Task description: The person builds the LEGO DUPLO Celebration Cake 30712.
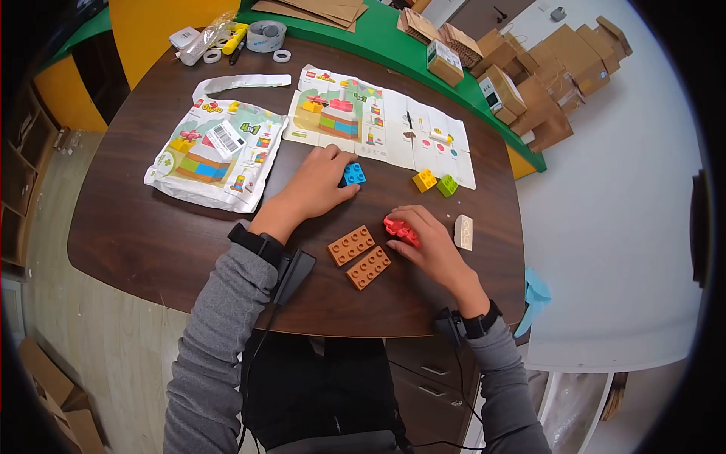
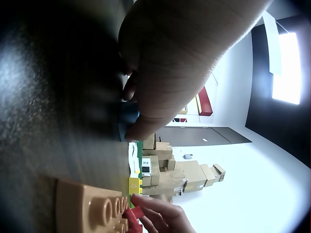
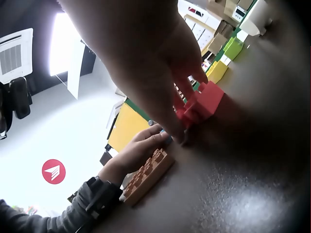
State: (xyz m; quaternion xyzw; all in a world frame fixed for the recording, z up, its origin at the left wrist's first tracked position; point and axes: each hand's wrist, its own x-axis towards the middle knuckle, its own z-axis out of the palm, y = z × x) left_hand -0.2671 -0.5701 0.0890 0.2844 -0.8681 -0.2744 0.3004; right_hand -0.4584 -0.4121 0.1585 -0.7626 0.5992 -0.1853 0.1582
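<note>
My left hand [image 1: 316,185] pinches a small blue brick [image 1: 354,174] between thumb and fingers, down at the tabletop near the unfolded sheet. To the right, my right hand [image 1: 434,246] has its thumb and fingertips around red toy brick pieces [image 1: 402,232], a blocky one [image 3: 214,100] showing low over the table in the right wrist view. Two brown studded bricks, one farther [image 1: 351,245] and one nearer [image 1: 369,268], lie side by side between the hands. Beyond the right hand sit a yellow brick [image 1: 424,180] and a lime green brick [image 1: 448,185]; a cream brick [image 1: 463,232] lies beside it.
A toy brick bag [image 1: 215,155] lies at left, next to the creased printed sheet [image 1: 378,113]. Tape rolls [image 1: 267,36] and a yellow marker [image 1: 235,38] stand toward the back left. Behind the dark wooden table [image 1: 136,227], a green surface [image 1: 363,53] carries cardboard boxes.
</note>
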